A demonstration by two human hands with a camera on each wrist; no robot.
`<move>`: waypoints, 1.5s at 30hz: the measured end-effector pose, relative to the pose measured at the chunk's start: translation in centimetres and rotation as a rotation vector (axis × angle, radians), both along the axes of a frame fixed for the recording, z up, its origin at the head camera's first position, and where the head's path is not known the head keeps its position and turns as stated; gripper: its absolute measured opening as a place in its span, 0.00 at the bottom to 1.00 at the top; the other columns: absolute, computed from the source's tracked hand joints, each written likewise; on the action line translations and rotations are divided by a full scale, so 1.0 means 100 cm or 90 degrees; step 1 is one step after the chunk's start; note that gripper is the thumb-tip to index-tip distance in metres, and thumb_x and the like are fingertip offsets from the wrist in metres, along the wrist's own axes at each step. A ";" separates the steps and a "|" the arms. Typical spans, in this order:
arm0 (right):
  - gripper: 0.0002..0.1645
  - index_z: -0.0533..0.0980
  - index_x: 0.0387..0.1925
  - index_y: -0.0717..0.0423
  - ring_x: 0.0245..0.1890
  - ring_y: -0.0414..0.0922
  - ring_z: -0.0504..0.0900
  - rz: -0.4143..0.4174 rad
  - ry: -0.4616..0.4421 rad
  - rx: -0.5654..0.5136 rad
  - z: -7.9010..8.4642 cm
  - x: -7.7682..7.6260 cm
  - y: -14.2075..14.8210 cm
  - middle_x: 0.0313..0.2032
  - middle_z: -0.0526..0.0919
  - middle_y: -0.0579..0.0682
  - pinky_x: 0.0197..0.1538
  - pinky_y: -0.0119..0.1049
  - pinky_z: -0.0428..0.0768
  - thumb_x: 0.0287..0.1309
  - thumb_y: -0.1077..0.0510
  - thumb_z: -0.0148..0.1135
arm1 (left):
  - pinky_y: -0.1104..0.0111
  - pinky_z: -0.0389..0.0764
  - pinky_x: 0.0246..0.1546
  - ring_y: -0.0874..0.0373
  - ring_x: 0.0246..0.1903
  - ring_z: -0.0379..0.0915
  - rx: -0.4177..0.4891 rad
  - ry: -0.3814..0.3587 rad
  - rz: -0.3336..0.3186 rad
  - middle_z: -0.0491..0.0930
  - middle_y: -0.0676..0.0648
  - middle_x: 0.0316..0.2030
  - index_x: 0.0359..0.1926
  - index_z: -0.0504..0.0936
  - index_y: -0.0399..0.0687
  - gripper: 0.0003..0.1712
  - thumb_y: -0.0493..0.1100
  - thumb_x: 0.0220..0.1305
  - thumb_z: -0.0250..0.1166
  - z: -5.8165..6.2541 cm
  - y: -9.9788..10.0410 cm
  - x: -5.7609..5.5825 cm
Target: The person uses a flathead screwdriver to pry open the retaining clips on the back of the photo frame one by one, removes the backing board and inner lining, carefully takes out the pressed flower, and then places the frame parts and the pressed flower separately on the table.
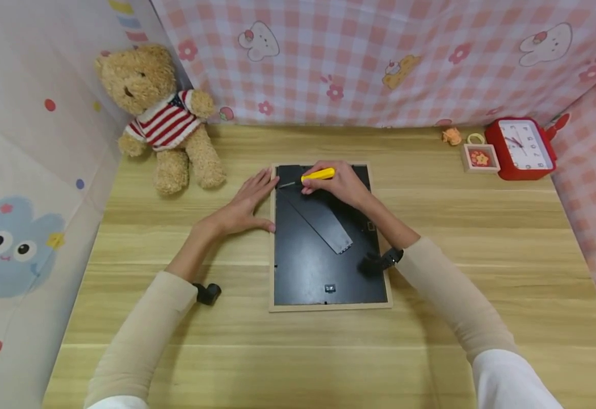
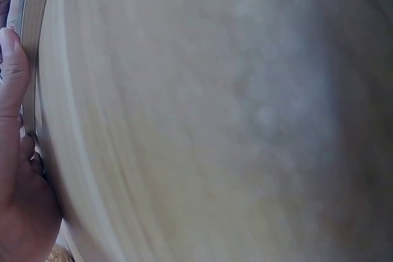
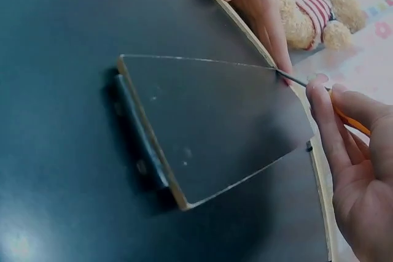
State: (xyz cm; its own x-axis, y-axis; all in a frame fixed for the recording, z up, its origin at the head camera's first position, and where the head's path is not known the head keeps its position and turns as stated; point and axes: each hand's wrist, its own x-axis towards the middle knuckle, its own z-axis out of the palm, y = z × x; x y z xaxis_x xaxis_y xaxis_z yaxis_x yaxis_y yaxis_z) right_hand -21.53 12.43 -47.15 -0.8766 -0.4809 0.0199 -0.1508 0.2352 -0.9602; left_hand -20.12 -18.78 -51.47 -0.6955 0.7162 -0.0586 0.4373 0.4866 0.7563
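A picture frame (image 1: 271, 255) lies face down, its black backing board (image 1: 303, 272) upward and a hinged stand leg (image 1: 328, 224) on it. My right hand (image 1: 346, 184) holds a screwdriver (image 1: 319, 174) by its yellow handle. In the right wrist view, the screwdriver's metal shaft (image 3: 290, 77) meets the frame's edge beside the stand leg's corner. My left hand (image 1: 242, 207) rests along the frame's left side, fingers extended and thumb apart, touching the wooden rim. The left wrist view catches only part of this hand (image 2: 24, 176) against the rim.
A teddy bear (image 1: 170, 122) in a striped sweater sits at the back left. On the back right stand a red clock (image 1: 520, 149), a small square box (image 1: 480, 158) and a little orange item (image 1: 451, 136). Patterned cloth surrounds the wooden table (image 1: 482, 238).
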 end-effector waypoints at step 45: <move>0.08 0.85 0.40 0.64 0.36 0.49 0.95 0.098 0.151 0.209 0.050 -0.014 -0.059 0.35 0.93 0.57 0.45 0.39 0.91 0.74 0.61 0.71 | 0.47 0.26 0.87 0.48 0.89 0.19 0.000 -0.007 0.014 0.28 0.41 0.89 0.91 0.39 0.55 0.77 0.77 0.57 0.73 0.007 0.003 0.003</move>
State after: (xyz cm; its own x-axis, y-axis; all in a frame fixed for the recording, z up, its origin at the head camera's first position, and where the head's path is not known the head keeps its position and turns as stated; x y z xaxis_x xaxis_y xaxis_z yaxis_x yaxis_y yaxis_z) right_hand -22.95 6.53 -42.10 -0.7832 -0.6207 0.0366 -0.4159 0.4791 -0.7730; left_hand -19.79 -18.47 -50.76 -0.7103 0.7008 -0.0660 0.4185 0.4958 0.7610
